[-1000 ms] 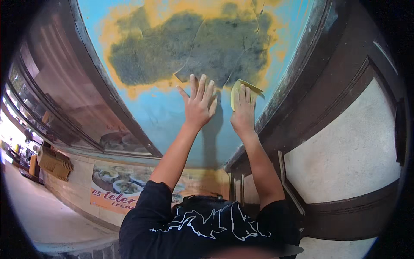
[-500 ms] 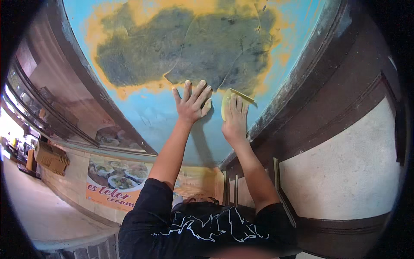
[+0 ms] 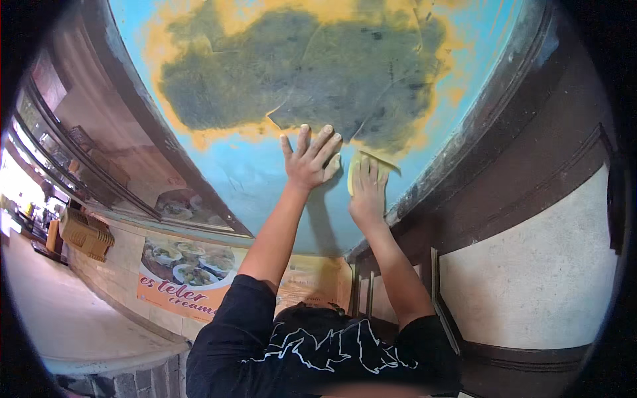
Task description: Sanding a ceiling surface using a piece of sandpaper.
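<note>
A spread left hand (image 3: 310,166) rests on the blue panel (image 3: 247,174); the right hand (image 3: 369,196), fingers together, presses yellow sandpaper (image 3: 352,175) there.

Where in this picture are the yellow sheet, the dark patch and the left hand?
Yellow sheet (image 3: 352,172), head view: its uncovered left part.
Dark patch (image 3: 318,76), head view: its middle.
Left hand (image 3: 309,168), head view: its back.

White panel (image 3: 531,278) in brown frame (image 3: 511,192)
</note>
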A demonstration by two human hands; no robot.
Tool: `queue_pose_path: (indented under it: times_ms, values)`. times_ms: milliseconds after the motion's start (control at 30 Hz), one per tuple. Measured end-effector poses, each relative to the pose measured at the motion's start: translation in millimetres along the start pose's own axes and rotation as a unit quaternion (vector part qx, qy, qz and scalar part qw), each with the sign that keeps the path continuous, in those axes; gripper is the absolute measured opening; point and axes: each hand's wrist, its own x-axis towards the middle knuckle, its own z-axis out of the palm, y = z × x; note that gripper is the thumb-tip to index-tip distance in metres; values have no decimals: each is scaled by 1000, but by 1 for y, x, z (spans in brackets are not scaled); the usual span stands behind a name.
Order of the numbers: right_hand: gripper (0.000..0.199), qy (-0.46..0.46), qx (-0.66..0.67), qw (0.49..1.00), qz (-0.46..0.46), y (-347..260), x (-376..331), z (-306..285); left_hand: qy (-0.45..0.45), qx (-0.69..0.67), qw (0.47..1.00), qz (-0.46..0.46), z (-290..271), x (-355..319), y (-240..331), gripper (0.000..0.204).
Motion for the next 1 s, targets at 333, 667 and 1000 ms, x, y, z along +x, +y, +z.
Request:
queue_pose_path:
  times_ms: [333, 667, 1000]
  values:
    - [55, 37, -29, 998, 29, -5, 26, -24, 15, -13, 999, 30, -12, 5, -21, 40]
    - [64, 1, -21, 999, 32, -5, 19, -18, 2, -19, 999, 26, -28, 5, -29, 42]
    - [60, -21, -3, 1000, 23, -34, 7, -9, -10, -35, 999, 13, -40, 8, -36, 44]
